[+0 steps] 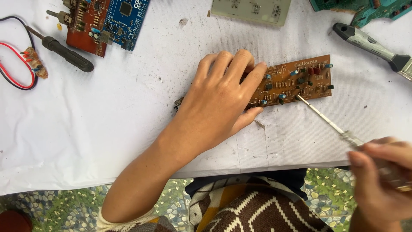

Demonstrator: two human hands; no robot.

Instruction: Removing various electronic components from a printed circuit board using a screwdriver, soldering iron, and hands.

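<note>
Pressing down on the brown circuit board (pixel 296 81), the left hand (pixel 219 101) is lying flat over the board's left end, fingers together and spread across its top, thumb tucked against the lower edge; it is clamping the board to the white cloth (pixel 128 120) rather than gripping it. The board is sitting long side across, slightly tilted, its right half showing with small blue and red components. The right hand (pixel 380 176) is sitting below and right of the board, near the cloth's front edge, fingers curled shut around the clear handle of a thin screwdriver (pixel 330 124). The shaft is running up-left from that hand, and its tip is touching the board's lower edge, right of the left hand's fingertips.

Well left of the board and up, a red board (pixel 86 25) and a blue microcontroller board (pixel 126 19) are lying side by side, touching. Just left of those, a black-handled tool (pixel 66 53) is lying at a slant, with red and black wires (pixel 17 64) looping further left. Above the brown board, a pale blank board (pixel 253 10) is being cut off by the frame. Right of the brown board and up, a grey-and-black handled tool (pixel 373 45) is lying at a slant, with green boards (pixel 365 8) beyond it.
</note>
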